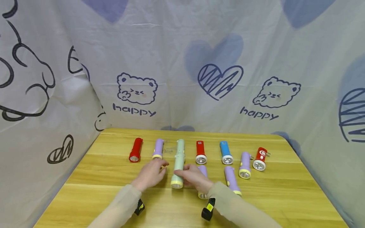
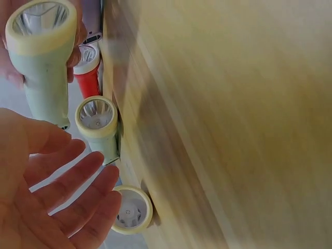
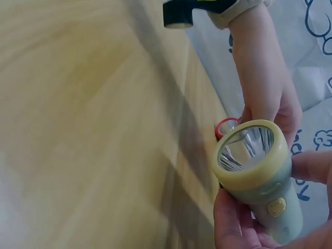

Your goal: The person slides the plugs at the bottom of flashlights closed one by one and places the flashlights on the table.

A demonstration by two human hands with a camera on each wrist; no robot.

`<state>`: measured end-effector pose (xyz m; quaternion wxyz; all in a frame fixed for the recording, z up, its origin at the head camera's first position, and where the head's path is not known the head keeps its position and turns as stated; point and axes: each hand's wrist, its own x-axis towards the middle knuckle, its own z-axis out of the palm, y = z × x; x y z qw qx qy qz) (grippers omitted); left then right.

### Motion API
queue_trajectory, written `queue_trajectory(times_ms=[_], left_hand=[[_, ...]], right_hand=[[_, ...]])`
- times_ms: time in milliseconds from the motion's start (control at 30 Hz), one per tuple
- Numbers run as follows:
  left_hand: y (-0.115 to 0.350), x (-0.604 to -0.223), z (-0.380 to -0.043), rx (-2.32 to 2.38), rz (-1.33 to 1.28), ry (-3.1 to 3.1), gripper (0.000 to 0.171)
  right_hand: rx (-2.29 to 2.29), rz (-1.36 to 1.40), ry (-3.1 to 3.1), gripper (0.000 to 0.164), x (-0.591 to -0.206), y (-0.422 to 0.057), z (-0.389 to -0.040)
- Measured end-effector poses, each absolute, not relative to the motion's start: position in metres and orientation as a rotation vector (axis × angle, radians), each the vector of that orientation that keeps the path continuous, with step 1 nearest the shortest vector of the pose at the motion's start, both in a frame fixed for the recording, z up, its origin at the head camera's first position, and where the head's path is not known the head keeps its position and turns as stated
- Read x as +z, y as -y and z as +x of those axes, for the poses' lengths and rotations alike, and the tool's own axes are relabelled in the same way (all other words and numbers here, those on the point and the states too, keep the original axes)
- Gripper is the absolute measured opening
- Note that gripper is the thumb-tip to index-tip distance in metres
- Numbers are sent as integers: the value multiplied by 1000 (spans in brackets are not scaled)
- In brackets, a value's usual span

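A pale green flashlight (image 1: pixel 178 167) with a cream-yellow rim is held by my right hand (image 1: pixel 196 176), lens end toward me. In the right wrist view, thumb and fingers grip the flashlight (image 3: pixel 277 205) from both sides, with its yellow switch (image 3: pixel 277 207) showing. My left hand (image 1: pixel 152 172) is just left of it, apart, its fingers loosely extended and holding nothing. Behind the held one lies a second pale green flashlight (image 1: pixel 180 144), partly hidden; the left wrist view shows its lens end (image 2: pixel 97 119). A purple flashlight (image 1: pixel 158 147) lies just beyond my left hand.
On the wooden table (image 1: pixel 94 177), a red flashlight (image 1: pixel 137 147) lies far left. Rightward are another red one (image 1: pixel 200 148), a blue one (image 1: pixel 225 148) and a red-and-white one (image 1: pixel 261 155) with plug prongs. Purple flashlights (image 1: pixel 245 161) lie near my right arm. A printed curtain (image 1: pixel 176 95) hangs behind.
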<state>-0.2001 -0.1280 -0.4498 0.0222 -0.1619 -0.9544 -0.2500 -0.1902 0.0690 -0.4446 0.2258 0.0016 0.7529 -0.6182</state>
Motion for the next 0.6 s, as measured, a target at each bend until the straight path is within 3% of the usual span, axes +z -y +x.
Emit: queue_trajectory(times_ms=[233,600], left_hand=[[127,-451,-198,-781,-498,2974,23],[128,-452,-198,-775,-482,2979,21]], right_hand=[[-1606,-51,-2138,33,-452,-68,-194],[-1483,-107,-2196,35,-456,-67,-194]])
